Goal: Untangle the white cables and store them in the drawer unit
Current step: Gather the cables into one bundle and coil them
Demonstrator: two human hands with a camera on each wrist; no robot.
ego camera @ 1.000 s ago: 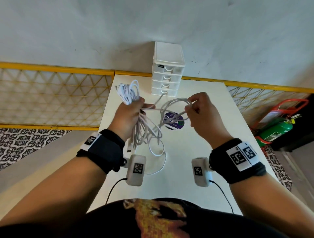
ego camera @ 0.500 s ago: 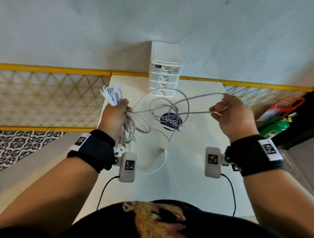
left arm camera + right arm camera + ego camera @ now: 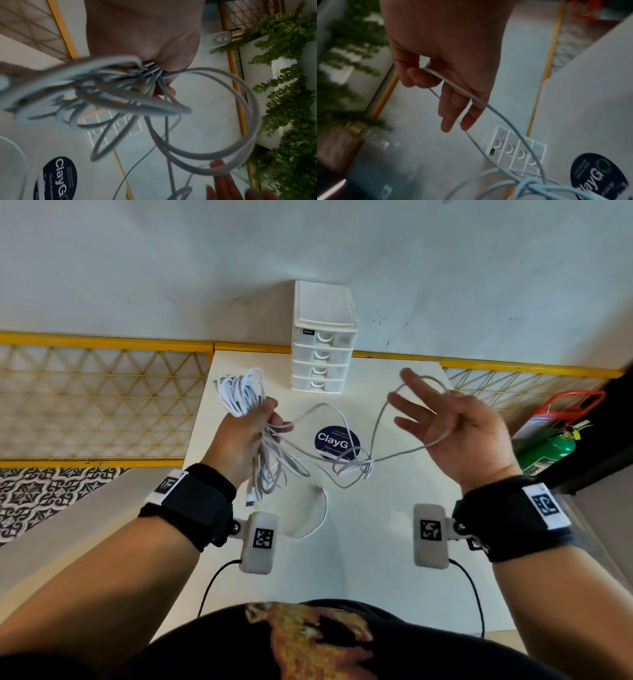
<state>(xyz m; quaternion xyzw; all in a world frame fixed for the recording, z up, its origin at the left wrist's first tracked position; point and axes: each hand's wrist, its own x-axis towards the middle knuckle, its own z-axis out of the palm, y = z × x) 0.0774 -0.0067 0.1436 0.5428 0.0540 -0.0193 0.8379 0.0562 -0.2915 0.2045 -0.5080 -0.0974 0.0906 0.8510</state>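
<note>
My left hand grips a thick bundle of white cables above the table's left side; its loops and a plug hang below the fist, and the left wrist view shows the cables squeezed in the palm. My right hand is held up on the right with fingers spread. One cable loop is draped over it and lies across the fingers. Between the hands the strands meet in a knot. The white drawer unit stands at the table's far edge with all its drawers closed.
A loose cable curves on the white table near me, by a dark round ClayG sticker. Yellow lattice railing runs behind and to the left. A green fire extinguisher stands at the right.
My right hand drew a strand out to the right, then its pinch opened and the fingers spread. The left hand shifted left with the bundle, and the tangle stretched out between them.
</note>
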